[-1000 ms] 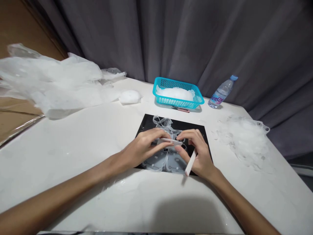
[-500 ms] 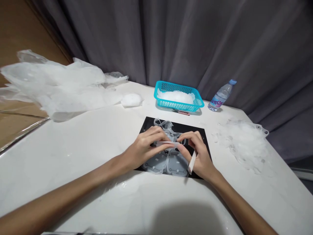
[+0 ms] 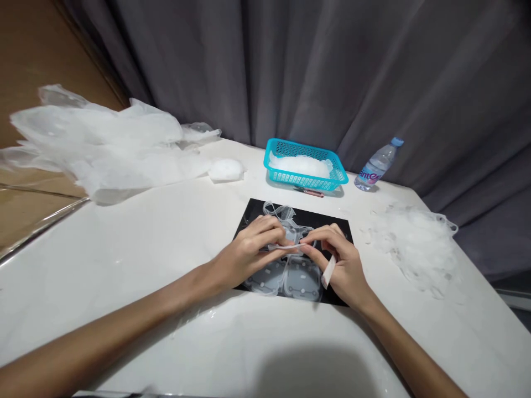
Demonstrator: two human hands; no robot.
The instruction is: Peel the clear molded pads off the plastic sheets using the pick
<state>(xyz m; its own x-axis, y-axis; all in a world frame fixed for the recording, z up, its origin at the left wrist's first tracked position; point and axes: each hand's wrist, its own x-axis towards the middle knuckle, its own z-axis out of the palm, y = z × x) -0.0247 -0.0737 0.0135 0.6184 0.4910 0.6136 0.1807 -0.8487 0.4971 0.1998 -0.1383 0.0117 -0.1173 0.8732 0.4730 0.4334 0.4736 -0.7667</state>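
Note:
My left hand [image 3: 248,247] pinches a thin translucent plastic piece [image 3: 283,246] between thumb and fingers. The piece is seen nearly edge-on, and fingers cover part of it. At its other end, the thumb and forefinger of my right hand [image 3: 342,266] close on it as well. A narrow white strip [image 3: 328,271] is tucked in my right palm and sticks out toward me; its upper part is hidden. Both hands are above a black board [image 3: 338,228]. On that board lie clear, rounded plastic shapes [image 3: 269,276] with looped edges, partly covered by my hands.
Behind the board stands a blue basket [image 3: 307,181] of white translucent pieces, with a pinkish cutter [image 3: 312,192] before it. A water bottle [image 3: 375,168] is at back right. Clear scraps [image 3: 418,243] lie right; large plastic bags [image 3: 112,146] and a small white bundle [image 3: 226,169] lie left.
The translucent piece has tilted so that it shows as a thinner edge. Both hands keep their pinch and have barely moved. The whole view has shifted slightly.

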